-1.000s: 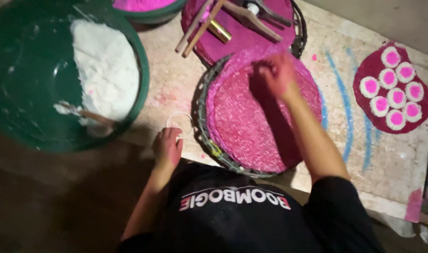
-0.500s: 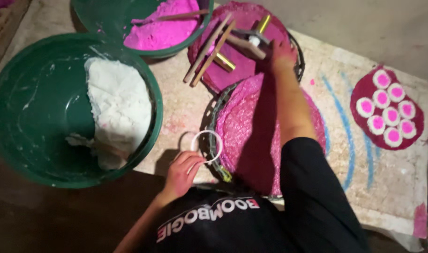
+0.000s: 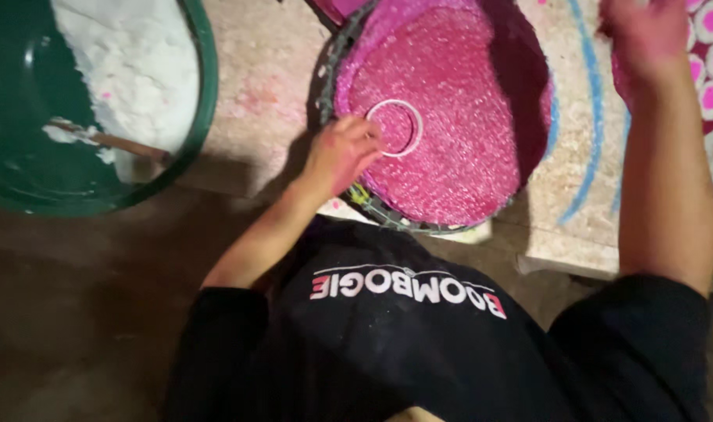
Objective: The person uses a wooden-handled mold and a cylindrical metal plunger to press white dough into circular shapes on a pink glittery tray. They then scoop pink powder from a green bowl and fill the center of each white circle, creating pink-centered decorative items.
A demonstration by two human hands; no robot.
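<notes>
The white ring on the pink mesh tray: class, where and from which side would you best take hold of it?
Probably pinch the thin rim of the white ring at its left edge, where the left hand touches it. It lies flat on the pink mesh tray, so come from above.

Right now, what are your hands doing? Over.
Left hand setting white ring on pink tray. Right hand raised, empty. Nothing in the way.

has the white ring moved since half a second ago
Yes. The white ring, held by the left hand, went from the bare slab beside the sieve rim onto the pink mesh inside it.
</notes>
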